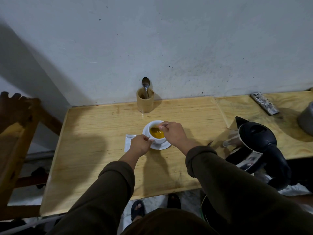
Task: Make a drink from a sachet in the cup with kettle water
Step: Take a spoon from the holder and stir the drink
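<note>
Cup: a small white ceramic cup (156, 139), filled with yellow-orange liquid, is stood on a white saucer (160, 146) on the pale wooden counter (94, 133).
Left grip: the left hand (140, 145) is pinched on the cup's side.
Right grip: the right hand (172, 133) is closed on a small metal spoon (155, 129) dipped in the drink.
Sachet: a white torn sachet (128, 143) is seen flat beside the saucer.
Kettle: a black-and-steel kettle (257, 148) is stood well apart, to the right.
Risk: hot liquid could be slopped over the rim by brisk stirring.
</note>
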